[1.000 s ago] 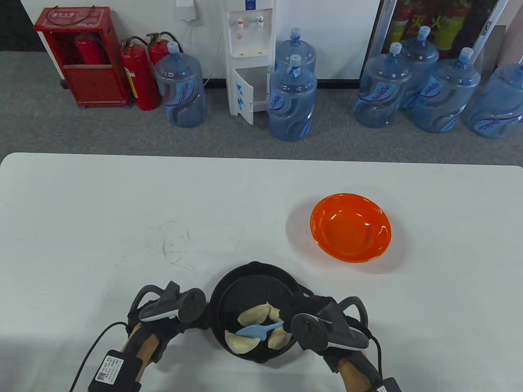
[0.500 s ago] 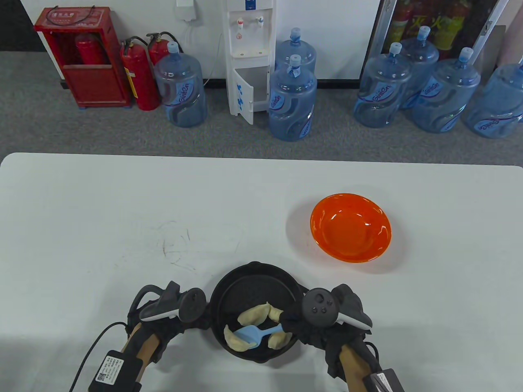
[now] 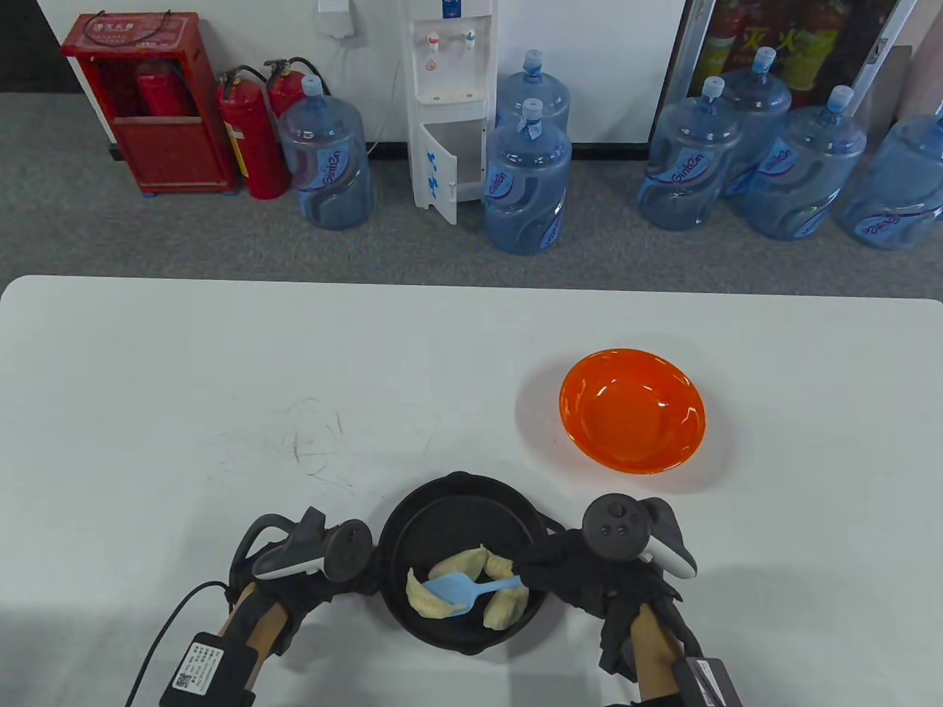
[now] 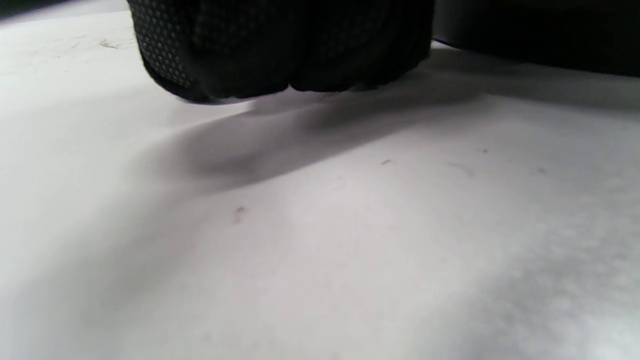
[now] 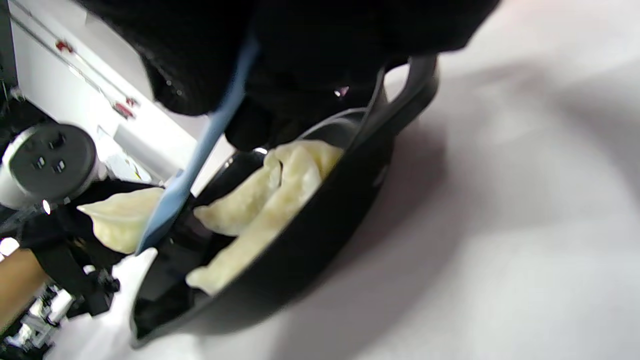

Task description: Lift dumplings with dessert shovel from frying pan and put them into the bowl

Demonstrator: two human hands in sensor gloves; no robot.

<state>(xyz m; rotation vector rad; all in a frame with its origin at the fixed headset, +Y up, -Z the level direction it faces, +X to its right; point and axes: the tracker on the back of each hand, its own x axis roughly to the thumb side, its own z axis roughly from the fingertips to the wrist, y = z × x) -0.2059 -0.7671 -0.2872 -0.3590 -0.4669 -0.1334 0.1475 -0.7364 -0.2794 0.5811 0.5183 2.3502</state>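
Observation:
The black frying pan (image 3: 442, 501) (image 5: 310, 240) sits at the table's near edge. My right hand (image 3: 536, 578) (image 5: 260, 75) grips the handle of the blue dessert shovel (image 3: 451, 589) (image 5: 200, 150). Its blade is tilted inside the pan, and one pale dumpling (image 3: 418, 600) (image 5: 117, 220) leans on the blade at the pan's left side. Two more dumplings (image 3: 471, 563) (image 5: 260, 195) lie in the pan's middle and right. At the pan's left rim my left hand (image 3: 357, 585) (image 4: 280, 55) is curled in a fist round the pan's handle, knuckles on the table. The orange bowl (image 3: 632, 409) stands empty, far right of the pan.
The white table (image 3: 184, 405) carries only the pan and the bowl, with faint scuff marks left of centre. Beyond its far edge, on the floor, stand water bottles (image 3: 527, 184), a dispenser and fire extinguishers.
My right hand has turned and shifted right and slightly away. The shovel blade has pushed under the left dumpling and tipped it up. The left hand and the pan have stayed still.

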